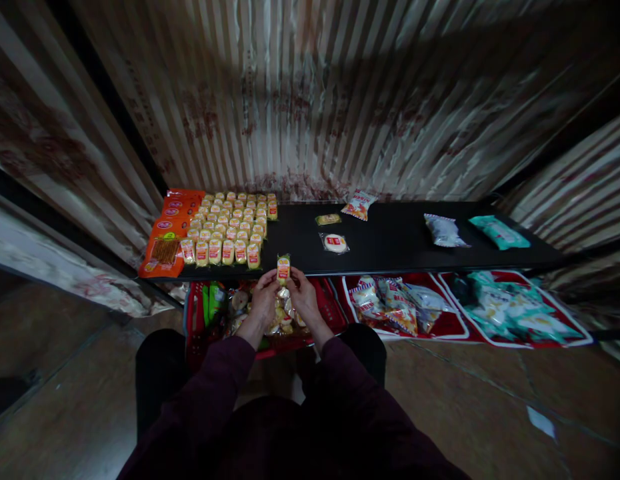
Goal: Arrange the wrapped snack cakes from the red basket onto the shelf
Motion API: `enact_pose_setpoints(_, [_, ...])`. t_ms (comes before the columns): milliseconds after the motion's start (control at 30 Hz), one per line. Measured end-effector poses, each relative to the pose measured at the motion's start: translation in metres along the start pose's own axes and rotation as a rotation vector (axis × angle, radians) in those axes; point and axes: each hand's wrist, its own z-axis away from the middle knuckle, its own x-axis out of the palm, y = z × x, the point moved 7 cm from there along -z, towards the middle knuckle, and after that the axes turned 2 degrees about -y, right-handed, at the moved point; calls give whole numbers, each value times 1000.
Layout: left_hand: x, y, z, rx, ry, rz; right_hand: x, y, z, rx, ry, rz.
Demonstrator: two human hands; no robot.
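Two hands on one small yellow pack [283, 268]; left hand [264, 300] and right hand [304, 299] pinch it from opposite sides, thumbs and fingertips closed on its lower part; other fingers bent, exact contact underneath hidden; pack is at the front edge of the black shelf [295, 233], over the red basket [335, 307]; its printed face points up at the wearer, and the two-sided pinch probably keeps it straight with the print uncovered.

Many matching packs [225, 230] lie in tight rows on the shelf's left part; the front ones show the same print, same way round; close packing likely saves room and lets neighbours steady each other; orange bags [163, 250] lie flat at the left end, touching or nearly touching the rows.

Mid-shelf, spaced apart: one flat yellow packet [329, 219], one round white packet [335, 243], one red-and-white bag [359, 204]; further right, a pale bag [445, 231] and a teal pack [500, 232]; wide spacing looks like one sample per kind; baskets below hold similar-looking goods roughly under them, presumably for short reach; loose packs under the hands too dim to sort.
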Motion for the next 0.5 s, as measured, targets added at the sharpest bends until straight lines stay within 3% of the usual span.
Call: enact_pose_setpoints(500, [5, 10, -21, 48, 18, -80, 4, 7, -28, -17, 6, 27])
